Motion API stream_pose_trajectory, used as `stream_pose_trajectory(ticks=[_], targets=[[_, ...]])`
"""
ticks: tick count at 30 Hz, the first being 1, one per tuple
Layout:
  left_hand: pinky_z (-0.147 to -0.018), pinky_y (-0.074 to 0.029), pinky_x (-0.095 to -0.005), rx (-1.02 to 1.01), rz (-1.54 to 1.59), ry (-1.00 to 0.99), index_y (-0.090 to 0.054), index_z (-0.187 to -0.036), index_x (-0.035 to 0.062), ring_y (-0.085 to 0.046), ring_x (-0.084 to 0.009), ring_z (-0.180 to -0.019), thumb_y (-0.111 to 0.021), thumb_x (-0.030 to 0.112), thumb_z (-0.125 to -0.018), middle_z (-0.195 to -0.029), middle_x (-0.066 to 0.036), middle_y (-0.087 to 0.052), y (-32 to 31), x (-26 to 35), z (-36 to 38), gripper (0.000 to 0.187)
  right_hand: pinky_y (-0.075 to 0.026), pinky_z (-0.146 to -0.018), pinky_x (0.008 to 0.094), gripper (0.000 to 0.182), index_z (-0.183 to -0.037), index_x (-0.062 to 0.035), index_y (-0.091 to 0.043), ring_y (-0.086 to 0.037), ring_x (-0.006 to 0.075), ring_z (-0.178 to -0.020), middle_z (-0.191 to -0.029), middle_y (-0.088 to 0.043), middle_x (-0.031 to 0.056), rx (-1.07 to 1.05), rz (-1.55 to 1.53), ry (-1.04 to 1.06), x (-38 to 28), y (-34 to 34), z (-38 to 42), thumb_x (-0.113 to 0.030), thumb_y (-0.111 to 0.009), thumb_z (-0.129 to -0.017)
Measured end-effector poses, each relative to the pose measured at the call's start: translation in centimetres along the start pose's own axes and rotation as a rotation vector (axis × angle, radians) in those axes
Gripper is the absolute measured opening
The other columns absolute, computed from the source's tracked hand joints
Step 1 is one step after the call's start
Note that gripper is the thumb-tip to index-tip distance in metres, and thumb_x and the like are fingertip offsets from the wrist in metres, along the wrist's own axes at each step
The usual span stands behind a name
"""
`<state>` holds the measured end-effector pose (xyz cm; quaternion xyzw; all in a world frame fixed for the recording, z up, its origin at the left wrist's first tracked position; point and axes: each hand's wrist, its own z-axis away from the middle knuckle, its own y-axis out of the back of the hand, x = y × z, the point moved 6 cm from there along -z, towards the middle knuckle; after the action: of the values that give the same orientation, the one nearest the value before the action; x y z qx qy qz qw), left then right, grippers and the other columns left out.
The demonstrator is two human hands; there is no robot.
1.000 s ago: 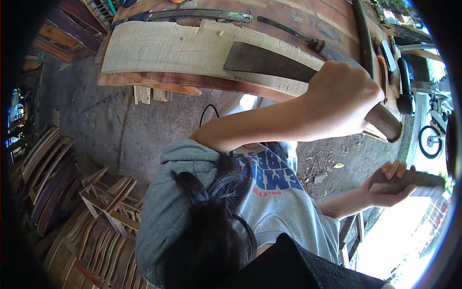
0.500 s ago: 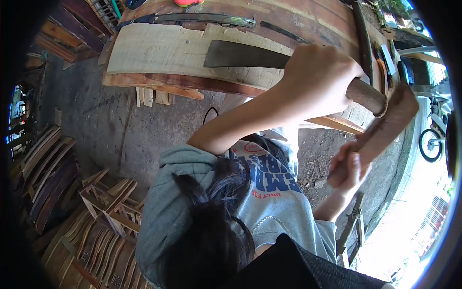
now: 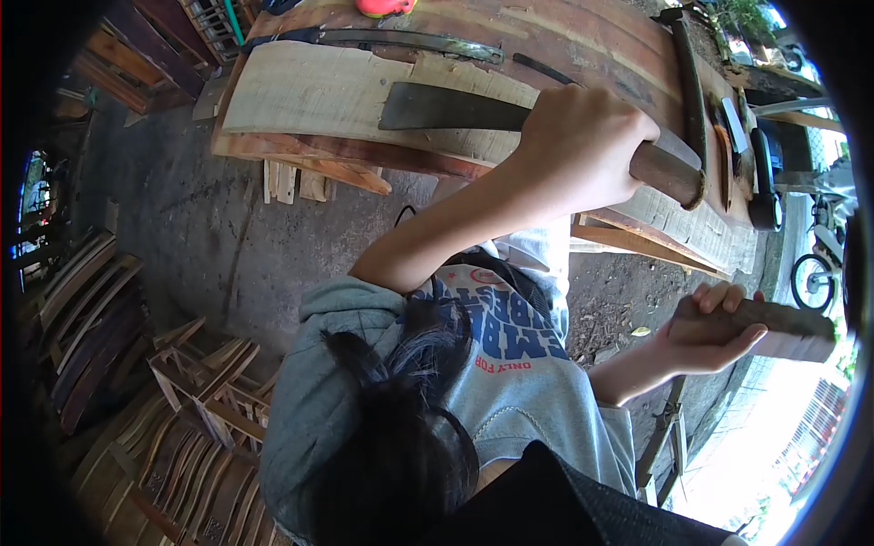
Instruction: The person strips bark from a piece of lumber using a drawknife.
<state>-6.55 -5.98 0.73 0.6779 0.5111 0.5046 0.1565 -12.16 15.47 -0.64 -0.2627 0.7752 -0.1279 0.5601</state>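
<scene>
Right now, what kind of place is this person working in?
Most likely a woodworking shop, partly outdoors. A pale plank lies on a workbench, one hand holds a big blade on it, and curved wooden furniture parts are stacked on the concrete floor.

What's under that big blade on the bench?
A pale plank lies under the blade, itself on the reddish bench. The left hand wraps the handle and covers where blade meets handle; whether the edge bites the wood cannot be seen.
</scene>
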Motion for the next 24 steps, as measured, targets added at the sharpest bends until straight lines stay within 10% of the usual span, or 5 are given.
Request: stream_pose_trajectory(ticks=[8, 11, 13, 15, 24], targets=[[-0.055, -0.048, -0.0354, -0.061, -0.027, 0.015, -0.066, -0.084, 0.0130, -0.061, -0.0251, -0.058, -0.070, 0.017, -0.054, -0.063, -0.010, -0.061, 0.3, -0.8, 1.0, 0.030, -0.038, -0.041, 0.0232, 0.040, -0.110, 0.0022, -0.042, -0.050, 0.0129, -0.051, -0.067, -0.049, 0.0067, -0.193, 0.119, -0.238, 1.2, 3.5, -0.2, -0.029, -0.047, -0.086], [-0.055, -0.049, -0.0347, -0.087, 0.003, 0.007, -0.066, -0.085, 0.0131, -0.061, -0.0242, -0.058, -0.071, 0.018, -0.054, -0.063, -0.010, -0.061, 0.5, -0.5, 1.2, 0.031, -0.038, -0.038, 0.0181, 0.020, -0.082, -0.0017, -0.051, -0.049, 0.0089, -0.048, -0.064, -0.048, 0.0050, 0.125, -0.166, 0.180, -1.7, -0.5, -0.2, -0.021, -0.050, -0.081], [-0.055, -0.049, -0.0348, -0.065, 0.014, -0.010, -0.066, -0.085, 0.0134, -0.061, -0.0240, -0.058, -0.071, 0.017, -0.054, -0.063, -0.010, -0.062, 0.8, -0.2, 1.3, 0.031, -0.040, -0.049, 0.0229, 0.034, -0.105, 0.0008, -0.041, -0.051, 0.0133, -0.058, -0.074, -0.049, 0.0106, 0.009, 1.029, 0.820, -1.2, -4.9, 4.9, -0.027, -0.044, -0.086], [-0.050, -0.049, -0.0346, 0.001, 0.037, -0.045, -0.065, -0.072, 0.0095, -0.061, -0.0237, -0.055, -0.066, 0.010, -0.053, -0.058, -0.010, -0.060, 0.9, -0.8, 1.7, 0.019, -0.041, -0.046, 0.0229, 0.045, -0.110, 0.0019, -0.039, -0.050, 0.0133, -0.049, -0.061, -0.050, 0.0079, -0.389, 0.520, -0.362, 3.7, -4.0, 6.3, -0.030, -0.052, -0.080], [-0.053, -0.047, -0.0335, -0.088, -0.046, -0.007, -0.067, -0.084, 0.0146, -0.060, -0.0214, -0.055, -0.072, 0.020, -0.055, -0.060, -0.008, -0.060, 2.5, -2.2, 2.5, 0.031, -0.038, -0.053, 0.0248, 0.042, -0.106, 0.0009, -0.043, -0.043, 0.0107, -0.060, -0.071, -0.042, 0.0052, -0.183, -0.177, 0.022, 2.1, -1.8, 2.8, -0.037, -0.043, -0.087]])
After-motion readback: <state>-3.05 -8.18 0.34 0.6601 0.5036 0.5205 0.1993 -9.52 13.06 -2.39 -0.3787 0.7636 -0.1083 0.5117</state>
